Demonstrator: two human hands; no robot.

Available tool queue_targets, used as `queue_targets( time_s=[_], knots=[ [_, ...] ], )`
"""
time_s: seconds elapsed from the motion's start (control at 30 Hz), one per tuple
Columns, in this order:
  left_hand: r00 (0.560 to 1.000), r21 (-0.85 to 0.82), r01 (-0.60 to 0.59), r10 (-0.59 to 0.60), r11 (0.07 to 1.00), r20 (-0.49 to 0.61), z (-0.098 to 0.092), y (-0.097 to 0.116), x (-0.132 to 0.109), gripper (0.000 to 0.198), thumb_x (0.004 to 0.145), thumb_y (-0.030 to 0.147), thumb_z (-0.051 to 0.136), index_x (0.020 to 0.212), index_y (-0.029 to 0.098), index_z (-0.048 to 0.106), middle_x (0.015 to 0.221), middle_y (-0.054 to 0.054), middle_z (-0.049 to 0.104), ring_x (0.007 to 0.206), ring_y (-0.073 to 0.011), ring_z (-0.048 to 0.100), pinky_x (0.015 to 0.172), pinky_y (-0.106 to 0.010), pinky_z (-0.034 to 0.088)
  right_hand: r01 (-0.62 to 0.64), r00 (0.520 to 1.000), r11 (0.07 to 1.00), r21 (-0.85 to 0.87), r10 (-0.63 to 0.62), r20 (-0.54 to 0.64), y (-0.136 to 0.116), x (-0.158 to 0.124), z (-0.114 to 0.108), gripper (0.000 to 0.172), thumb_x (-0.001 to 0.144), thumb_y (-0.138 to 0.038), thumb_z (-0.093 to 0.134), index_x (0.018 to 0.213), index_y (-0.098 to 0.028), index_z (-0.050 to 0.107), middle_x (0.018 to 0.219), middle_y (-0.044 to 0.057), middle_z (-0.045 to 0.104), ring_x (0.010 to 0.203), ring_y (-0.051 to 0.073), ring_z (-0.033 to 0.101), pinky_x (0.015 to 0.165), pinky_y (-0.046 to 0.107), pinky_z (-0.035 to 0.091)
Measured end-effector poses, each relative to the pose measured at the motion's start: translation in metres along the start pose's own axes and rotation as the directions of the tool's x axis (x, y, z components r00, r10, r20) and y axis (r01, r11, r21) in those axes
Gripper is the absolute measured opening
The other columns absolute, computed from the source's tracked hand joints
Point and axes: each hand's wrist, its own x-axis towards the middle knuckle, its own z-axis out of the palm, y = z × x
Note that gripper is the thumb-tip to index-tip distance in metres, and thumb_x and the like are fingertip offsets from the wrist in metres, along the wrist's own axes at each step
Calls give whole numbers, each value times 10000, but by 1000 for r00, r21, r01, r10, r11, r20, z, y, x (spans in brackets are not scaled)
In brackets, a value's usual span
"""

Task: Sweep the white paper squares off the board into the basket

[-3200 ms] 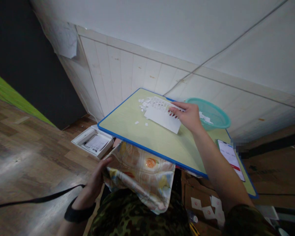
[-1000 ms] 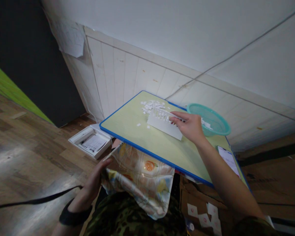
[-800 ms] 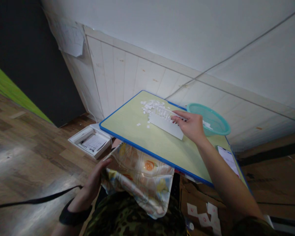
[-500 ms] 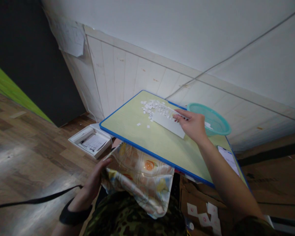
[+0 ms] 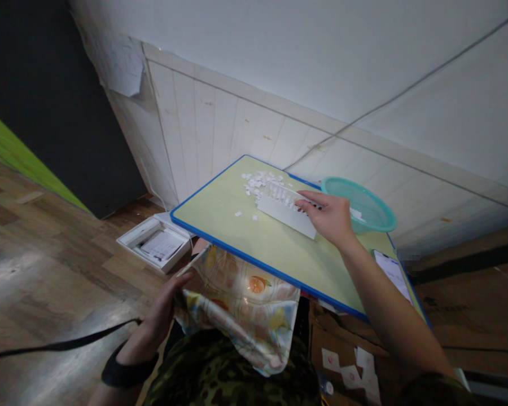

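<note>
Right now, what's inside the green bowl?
A few white paper bits lie inside the bowl. The right hand covers part of it, so anything behind the hand is hidden.

White sheet (image 5: 285,213), pale yellow-green tabletop (image 5: 254,243) (blue edging), teal basin (image 5: 377,211), fruit-printed checked cloth (image 5: 237,304), camouflage clothing (image 5: 220,372).

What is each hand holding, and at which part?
The right hand presses the white sheet at its right end; the left hand grips the patterned cloth at its left edge.
</note>
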Motion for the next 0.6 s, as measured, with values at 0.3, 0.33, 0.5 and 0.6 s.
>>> queue_targets(
  time_s=[0.3, 0.33, 0.5, 0.6],
  knots=[
    [1000, -8, -26, 26, 1000, -18, 2, 3, -3, 260, 670, 369, 715, 864, 208, 780, 1075, -39, 766, 1209, -334, 555, 938, -383, 465, -14, 999, 998, 61, 12, 30, -2, -3, -3, 246, 805, -341, 647, 1002, -237, 752, 895, 26, 755, 749, 208, 713, 707, 325, 574],
    [999, -6, -30, 30, 1000, -13, 2, 3, -4, 258, 671, 374, 711, 856, 209, 780, 1079, -41, 765, 1215, -336, 549, 952, -388, 455, -12, 1000, 998, 63, 11, 16, -1, -2, -1, 246, 808, -337, 643, 1008, -240, 750, 895, 23, 755, 754, 207, 714, 711, 324, 574],
    [998, -7, -57, 58, 998, 12, 1, 3, -5, 273, 677, 381, 704, 881, 216, 780, 1061, -31, 770, 1218, -327, 549, 982, -388, 433, -2, 1000, 1000, 29, 2, 7, 3, -3, 8, 238, 819, -324, 629, 1011, -247, 748, 928, 22, 751, 795, 210, 720, 733, 322, 574],
    [998, -5, -53, 53, 999, 14, 1, 2, -3, 264, 682, 379, 705, 883, 227, 783, 1032, -23, 778, 1219, -310, 549, 975, -362, 439, 6, 1000, 1000, 21, -7, 17, 3, -8, 7, 238, 825, -329, 626, 1010, -243, 748, 952, 26, 746, 806, 212, 721, 736, 323, 576]
  ],
)
